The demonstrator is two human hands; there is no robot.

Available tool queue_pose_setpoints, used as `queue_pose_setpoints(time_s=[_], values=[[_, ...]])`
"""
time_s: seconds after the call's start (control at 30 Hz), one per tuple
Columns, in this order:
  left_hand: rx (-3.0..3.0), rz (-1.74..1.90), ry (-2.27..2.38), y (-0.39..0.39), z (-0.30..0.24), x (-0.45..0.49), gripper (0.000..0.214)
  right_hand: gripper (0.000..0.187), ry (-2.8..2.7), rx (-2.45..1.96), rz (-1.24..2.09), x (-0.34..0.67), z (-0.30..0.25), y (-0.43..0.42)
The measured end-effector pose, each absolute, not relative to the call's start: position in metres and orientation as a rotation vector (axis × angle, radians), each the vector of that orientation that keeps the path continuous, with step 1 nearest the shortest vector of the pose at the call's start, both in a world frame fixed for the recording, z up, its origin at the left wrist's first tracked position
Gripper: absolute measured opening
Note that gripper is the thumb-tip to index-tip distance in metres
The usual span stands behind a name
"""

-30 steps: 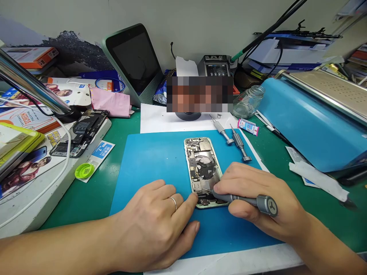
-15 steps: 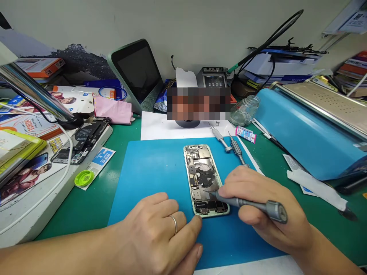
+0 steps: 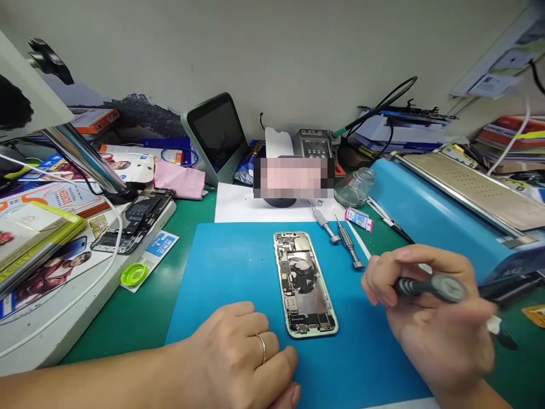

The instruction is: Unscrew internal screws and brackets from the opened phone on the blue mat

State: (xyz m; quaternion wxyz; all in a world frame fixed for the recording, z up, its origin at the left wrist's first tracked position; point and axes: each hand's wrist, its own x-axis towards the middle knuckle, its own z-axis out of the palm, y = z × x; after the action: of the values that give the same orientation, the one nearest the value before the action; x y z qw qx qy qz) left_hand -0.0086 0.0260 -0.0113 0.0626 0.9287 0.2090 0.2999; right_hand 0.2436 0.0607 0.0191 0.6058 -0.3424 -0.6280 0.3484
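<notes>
An opened phone (image 3: 304, 283) with its insides showing lies lengthwise on a blue work mat (image 3: 230, 267). My left hand (image 3: 238, 352), a ring on one finger, rests on the mat just left of the phone's near end, fingers curled loosely with nothing in them. My right hand (image 3: 430, 312) is lifted to the right of the phone, blurred by motion, and grips a grey screwdriver (image 3: 430, 286) held sideways, clear of the phone.
Two more grey screwdrivers (image 3: 340, 238) lie at the mat's far right corner beside a small pink tube (image 3: 359, 219) and a glass jar (image 3: 355, 186). Another dismantled phone (image 3: 134, 218) sits on a white tray at left. A blue machine (image 3: 447, 210) stands at right.
My right hand lifted the screwdriver off the phone's lower part and drew it back to the right. My left hand slid slightly off the phone's corner. The view tilted upward.
</notes>
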Motion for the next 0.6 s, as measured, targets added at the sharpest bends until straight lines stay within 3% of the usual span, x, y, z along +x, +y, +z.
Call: queue_pose_setpoints(time_s=[0.07, 0.27, 0.4, 0.53, 0.6], values=[[2.811, 0.915, 0.629, 0.026, -0.013, -0.008, 0.022, 0.018, -1.494, -0.911, 0.674, 0.246, 0.017, 0.060], [2.833, 0.944, 0.619, 0.027, -0.014, -0.006, 0.031, 0.037, -1.582, -0.806, 0.769, 0.253, 0.013, 0.063], [2.869, 0.932, 0.641, 0.027, -0.015, -0.006, 0.028, 0.024, -1.623, -0.761, 0.782, 0.249, 0.007, 0.066], [2.887, 0.912, 0.654, 0.027, -0.017, -0.006, 0.028, 0.060, -1.835, -0.740, 0.723, 0.247, 0.002, 0.068], [2.892, 0.917, 0.653, 0.028, -0.017, -0.006, 0.028, 0.069, -1.925, -0.699, 0.709, 0.245, 0.005, 0.068]])
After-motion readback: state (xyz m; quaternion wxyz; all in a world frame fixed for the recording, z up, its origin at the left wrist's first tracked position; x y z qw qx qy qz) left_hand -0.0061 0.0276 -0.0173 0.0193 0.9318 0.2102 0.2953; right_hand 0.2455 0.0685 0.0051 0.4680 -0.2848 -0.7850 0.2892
